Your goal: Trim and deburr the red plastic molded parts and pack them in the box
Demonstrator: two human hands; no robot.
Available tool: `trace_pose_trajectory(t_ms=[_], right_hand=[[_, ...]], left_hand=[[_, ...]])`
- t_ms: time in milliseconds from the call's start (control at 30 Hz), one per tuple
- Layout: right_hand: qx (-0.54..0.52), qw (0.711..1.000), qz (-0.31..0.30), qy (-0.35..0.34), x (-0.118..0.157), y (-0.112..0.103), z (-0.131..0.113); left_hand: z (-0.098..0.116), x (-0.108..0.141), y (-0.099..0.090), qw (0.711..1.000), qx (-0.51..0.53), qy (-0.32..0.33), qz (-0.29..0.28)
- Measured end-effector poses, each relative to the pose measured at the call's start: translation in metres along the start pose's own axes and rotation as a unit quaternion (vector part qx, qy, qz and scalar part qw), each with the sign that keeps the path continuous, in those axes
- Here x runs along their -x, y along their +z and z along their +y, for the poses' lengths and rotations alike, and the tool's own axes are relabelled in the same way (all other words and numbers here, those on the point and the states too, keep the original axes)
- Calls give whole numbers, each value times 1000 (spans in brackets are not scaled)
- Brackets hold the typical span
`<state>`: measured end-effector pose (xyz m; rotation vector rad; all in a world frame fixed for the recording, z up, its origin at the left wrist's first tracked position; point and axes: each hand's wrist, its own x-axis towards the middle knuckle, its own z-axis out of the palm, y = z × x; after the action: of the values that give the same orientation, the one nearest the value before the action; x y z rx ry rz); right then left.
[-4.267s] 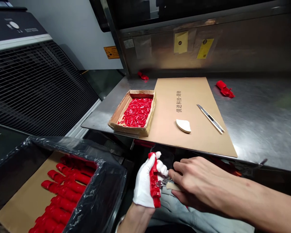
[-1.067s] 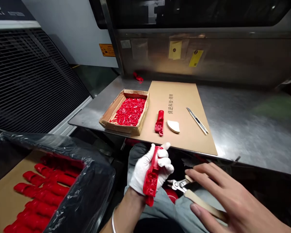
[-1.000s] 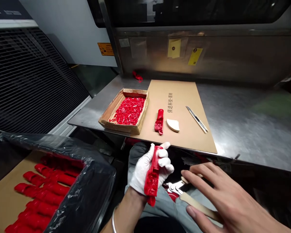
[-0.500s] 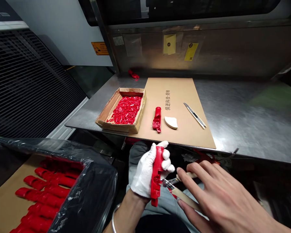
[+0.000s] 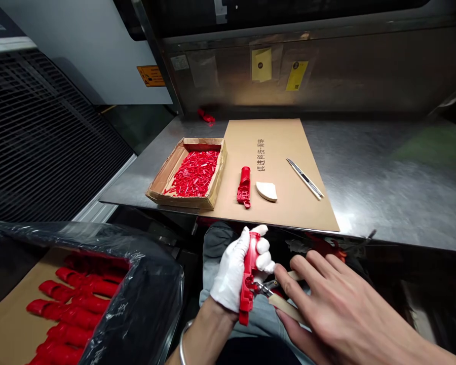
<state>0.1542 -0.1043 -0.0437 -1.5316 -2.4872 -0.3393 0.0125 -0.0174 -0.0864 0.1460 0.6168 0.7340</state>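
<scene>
In a white glove, my left hand (image 5: 230,276) is wrapped round a red plastic part (image 5: 248,284), a long tube-like piece with cut-outs at its lower end, held over my lap. My bare right hand (image 5: 319,294) grips nippers with pale handles (image 5: 287,308). The metal jaws of the nippers meet the right side of the red part near its lower cut-outs; whether they are closed on plastic is too small to tell. A similar red part (image 5: 244,187) lies on the cardboard sheet (image 5: 277,134), beside a white curved-edged piece (image 5: 266,191).
A shallow cardboard box (image 5: 216,187) of small red scraps stands on the metal table (image 5: 372,177). A box cutter (image 5: 304,178) lies to the right. At lower left, a carton lined with black plastic (image 5: 144,299) holds several red parts. A red piece (image 5: 205,116) lies farther back.
The nippers' jaws have closed up slightly nearer the red part, and the handles look a little closer together. My left hand still holds the part, and the view has shifted slightly.
</scene>
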Motion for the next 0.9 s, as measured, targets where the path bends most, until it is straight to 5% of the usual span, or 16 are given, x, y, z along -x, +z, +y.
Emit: trace_pose_trajectory(t_ms=[367, 500, 733, 900], right_hand=[[-40, 999, -37, -2, 1, 11, 5], [-70, 993, -93, -21, -2, 12, 15], [-69, 984, -136, -97, -9, 16, 31], [-45, 989, -110, -93, -10, 18, 27]], left_hand=[[-7, -10, -9, 999, 7, -36, 26], [-6, -11, -10, 998, 1, -53, 34], [-11, -12, -19, 997, -3, -83, 3], [-8, -17, -21, 994, 15, -103, -30]])
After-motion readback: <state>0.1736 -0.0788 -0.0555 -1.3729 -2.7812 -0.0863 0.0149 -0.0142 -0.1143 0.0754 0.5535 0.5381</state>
